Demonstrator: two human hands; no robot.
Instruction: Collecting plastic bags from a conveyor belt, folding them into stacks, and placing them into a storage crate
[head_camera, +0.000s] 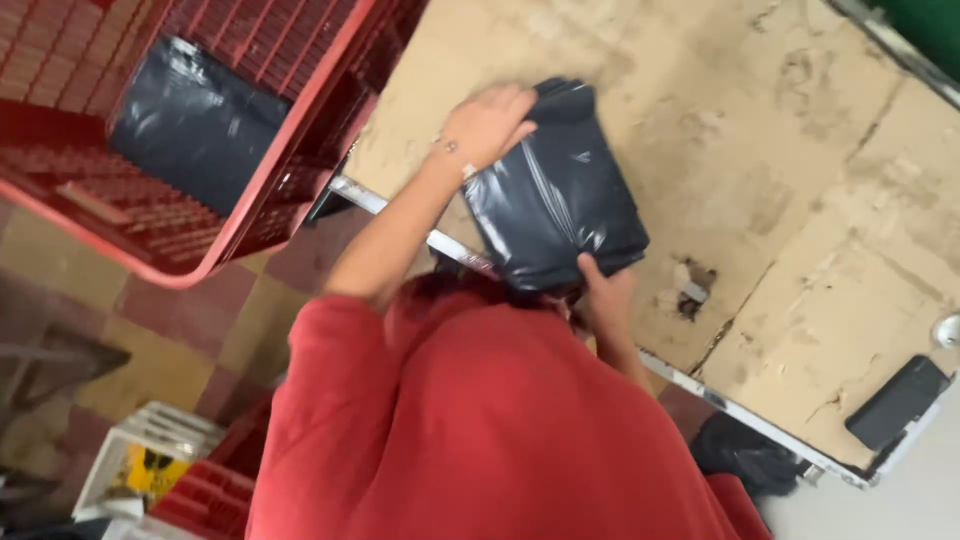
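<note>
A dark grey plastic mailer bag (556, 195), glossy and wrinkled, lies at the centre of the frame on a worn, cardboard-covered table (780, 160) near the table's metal-edged lower-left border. The left hand (487, 124) rests on the bag's upper left corner, palm down, fingers spread loosely and curved over the plastic; a thin bracelet shows at the wrist. The right hand (604, 292) grips the bag's lower edge from below, thumb lying up against the plastic, the other fingers hidden under it, so how far it closes cannot be told exactly. Both arms come out of a red shirt (480, 430) that fills the lower middle of the frame.

In the upper left of the frame stands a red wire cart (250, 215) with a second dark plastic bag (190, 125) lying inside it. On the table's lower right corner lies a flat black rectangular object (897, 402). Below the table edge, at the lower right, a crumpled dark bag (745, 455) sits on the floor. At the lower left a white crate (150, 455) stands on the checkered tile floor (170, 335).
</note>
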